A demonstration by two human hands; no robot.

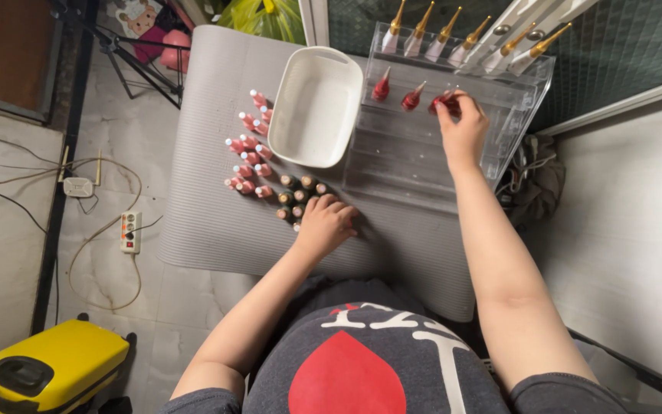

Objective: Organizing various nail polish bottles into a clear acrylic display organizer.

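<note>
A person sits over a grey ribbed foam mat (208,222) spread on the floor, working with small red bottles. The right hand (463,130) reaches to the far right part of the mat, where a clear tiered acrylic display rack (423,165) stands; its fingers are curled closed around a small red glossy bottle with a pale pointed cap (444,102), which it holds at the rack's second tier, just right of two matching red bottles (396,92) that already stand there. A row of tall gold-capped white bottles (461,38) fills the top tier behind. The held bottle looks light, stiff and smooth, probably glass or hard plastic, so it may slip or crack if dropped; a pinch around its rounded body, below the narrow cap, seems the surest hold. The left hand (325,224) rests near the middle of the mat, toward its near edge, its fingers bent over a cluster of small dark brown bottles with gold tops (296,190); whether it actually grips one cannot be told. Left of that cluster lie more small red bottles with white caps (247,157), beside an empty white rectangular plastic tub (316,103) at the far edge. A yellow hard case (51,368) sits on the tiles to the left.
</note>
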